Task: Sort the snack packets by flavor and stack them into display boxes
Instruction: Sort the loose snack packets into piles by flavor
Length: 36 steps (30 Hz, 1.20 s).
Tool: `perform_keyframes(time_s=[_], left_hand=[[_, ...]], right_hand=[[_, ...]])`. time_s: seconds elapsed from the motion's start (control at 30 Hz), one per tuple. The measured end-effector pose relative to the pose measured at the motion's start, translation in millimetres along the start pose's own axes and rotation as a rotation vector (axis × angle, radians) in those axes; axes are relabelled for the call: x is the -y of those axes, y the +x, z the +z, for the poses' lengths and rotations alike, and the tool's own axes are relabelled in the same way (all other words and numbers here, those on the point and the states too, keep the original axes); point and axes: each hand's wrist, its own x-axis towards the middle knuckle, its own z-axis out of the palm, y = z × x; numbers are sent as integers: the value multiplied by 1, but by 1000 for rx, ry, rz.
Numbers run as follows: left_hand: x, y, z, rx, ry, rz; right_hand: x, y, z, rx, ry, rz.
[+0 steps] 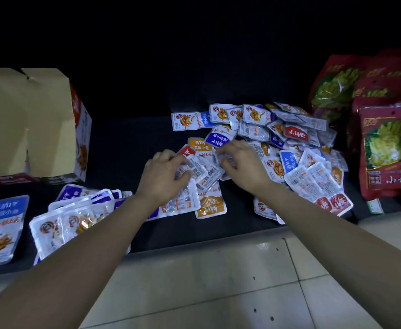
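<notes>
A loose heap of small snack packets [289, 138] with red, blue, purple and orange labels lies on a dark shelf [123, 148]. My left hand [164, 174] curls its fingers around a few face-down packets [194, 172] at the heap's near left edge. Just to its right, my right hand [240, 162] reaches into the heap with fingertips pinching a packet. An orange packet [210, 204] lies below the hands. Sorted rows of purple packets [81, 210] and blue packets [2, 229] lie at the left. An open cardboard display box [28, 122] stands at the back left.
Large red bags of snacks [382, 143] stand stacked at the right end of the shelf. The shelf's front edge runs across the view, with pale floor tiles [218, 281] below it. The back of the shelf is dark.
</notes>
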Motion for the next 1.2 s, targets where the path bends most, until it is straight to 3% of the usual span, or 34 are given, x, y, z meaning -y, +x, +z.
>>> perform_keyframes(time_s=[0.17,0.37,0.43,0.6,0.77,0.93,1.07,1.13,1.2], left_hand=[[-5,28,-2,-113,29,21],[-18,79,8,183,143,-82],[-20,85,14,211,172,-116],[-27,72,23,20,190,-5],[-31,52,31,-12,125,95],[-33,37,23,67,58,86],[-30,23,13,142,60,52],[-34,20,10,73,-52,33],[-49,21,7,33,-333,-52]], right_hand=[[-10,8,9,241,-162,72],[-26,-9,0,146,-236,-39],[-27,-13,-3,117,-211,-33],[-33,-24,-3,-63,-127,95],[-20,-14,-13,106,-222,332],[-13,-3,-27,107,129,523],[-15,-14,-33,-3,431,489],[-13,-18,-40,-97,537,450],[-6,-22,-45,-141,613,384]])
